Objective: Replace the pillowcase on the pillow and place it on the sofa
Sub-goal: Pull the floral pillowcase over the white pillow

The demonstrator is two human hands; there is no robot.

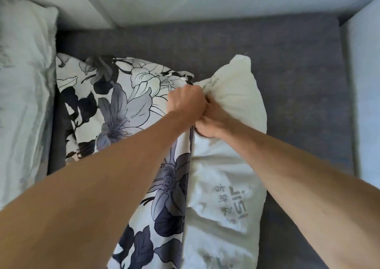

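forearms outstretched, left hand [186, 102] fisting pillowcase [115, 96]

One pillow [226, 186], one floral pillowcase [123, 104], two hands, one sofa [298, 73].

Your white pillow [224, 188], printed with grey lettering, lies half out of the floral grey-and-white pillowcase [115, 104], both lying on the grey sofa [298, 83].

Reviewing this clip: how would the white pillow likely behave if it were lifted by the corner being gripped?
The white pillow is probably soft and floppy: it bunches and dents where the right hand grips it. It likely sags rather than holding shape, given its creases. It seems light for its bulk, though that is a guess. The left hand grips the floral pillowcase edge.
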